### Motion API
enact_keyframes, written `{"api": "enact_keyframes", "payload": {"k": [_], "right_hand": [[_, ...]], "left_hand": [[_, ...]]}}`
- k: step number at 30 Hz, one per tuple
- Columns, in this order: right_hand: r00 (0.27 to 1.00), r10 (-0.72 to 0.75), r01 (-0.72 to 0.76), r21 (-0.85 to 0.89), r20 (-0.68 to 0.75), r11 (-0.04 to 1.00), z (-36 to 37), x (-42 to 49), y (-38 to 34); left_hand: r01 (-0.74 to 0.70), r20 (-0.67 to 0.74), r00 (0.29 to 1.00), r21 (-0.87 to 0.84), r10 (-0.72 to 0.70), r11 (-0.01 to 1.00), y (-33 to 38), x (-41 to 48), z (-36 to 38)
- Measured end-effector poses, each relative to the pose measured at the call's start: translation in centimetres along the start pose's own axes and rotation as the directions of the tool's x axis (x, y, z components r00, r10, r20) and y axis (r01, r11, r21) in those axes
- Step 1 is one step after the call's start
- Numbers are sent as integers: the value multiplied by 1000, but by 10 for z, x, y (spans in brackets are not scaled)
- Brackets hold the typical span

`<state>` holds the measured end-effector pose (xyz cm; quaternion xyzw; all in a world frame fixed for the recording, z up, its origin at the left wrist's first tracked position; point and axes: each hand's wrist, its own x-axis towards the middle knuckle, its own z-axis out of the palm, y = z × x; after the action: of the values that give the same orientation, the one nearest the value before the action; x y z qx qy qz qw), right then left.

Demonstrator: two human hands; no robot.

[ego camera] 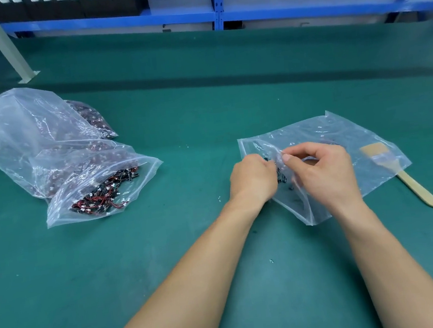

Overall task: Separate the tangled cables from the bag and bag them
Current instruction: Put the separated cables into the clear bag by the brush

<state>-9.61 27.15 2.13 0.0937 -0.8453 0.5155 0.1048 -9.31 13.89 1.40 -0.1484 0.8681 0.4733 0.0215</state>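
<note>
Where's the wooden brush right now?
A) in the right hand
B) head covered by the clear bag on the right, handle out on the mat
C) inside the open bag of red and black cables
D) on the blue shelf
B: the head of the wooden brush shows through the clear bag, and its handle lies bare on the green mat.

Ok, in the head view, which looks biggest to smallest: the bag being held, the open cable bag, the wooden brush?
1. held bag
2. open cable bag, though it lies farther away
3. wooden brush
</note>
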Motion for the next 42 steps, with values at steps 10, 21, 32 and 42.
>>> {"api": "enact_keyframes", "payload": {"k": [10,21,32,42], "right_hand": [[994,-65,77,140,-89,987,-5,-4,-14],[994,-84,92,108,-72,990,-5,-6,-13],[991,-103,105,26,-84,994,-3,-5,-10],[991,-103,104,3,-86,995,-1,-5,-9]], "left_hand": [[-100,-87,987,326,135,940,11,8,1],[-118,145,975,-312,170,943,6,1,-6],[-371,-15,928,-97,372,923,-18,0,-23],[-592,93,697,634,711,497,-24,-4,-26]]}}
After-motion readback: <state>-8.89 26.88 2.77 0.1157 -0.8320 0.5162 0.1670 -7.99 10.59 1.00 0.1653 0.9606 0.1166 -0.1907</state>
